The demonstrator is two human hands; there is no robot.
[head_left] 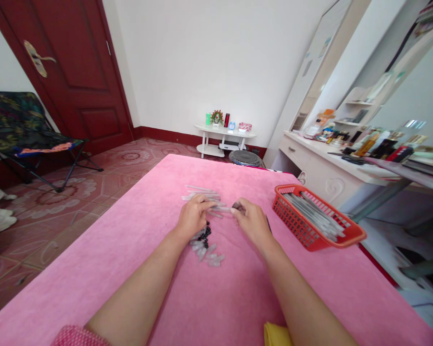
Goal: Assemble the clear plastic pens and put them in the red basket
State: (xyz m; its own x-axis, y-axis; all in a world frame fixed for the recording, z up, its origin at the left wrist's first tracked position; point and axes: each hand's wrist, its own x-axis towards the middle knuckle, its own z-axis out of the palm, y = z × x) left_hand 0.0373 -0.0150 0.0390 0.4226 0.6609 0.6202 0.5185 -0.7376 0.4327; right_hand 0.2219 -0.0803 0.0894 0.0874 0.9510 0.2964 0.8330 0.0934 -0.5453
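A thin grey pen-like tube (222,209) spans the gap between my two hands above the pink cloth. My left hand (194,216) pinches its left end, and the fingers of my right hand (250,220) are closed on its right end. Several similar grey tubes (199,190) lie side by side just beyond my left hand. Close below that hand is a small heap of black pieces (205,236), partly hidden by it. Short translucent cap-like pieces (213,259) lie scattered on the cloth nearer to me.
A red plastic basket (299,226) holding many grey tubes stands on the pink-covered table (130,269) to the right. Beyond it is a white dressing table (317,163) with bottles. A folding chair (32,139) stands at the left, a low white stand (211,129) by the far wall.
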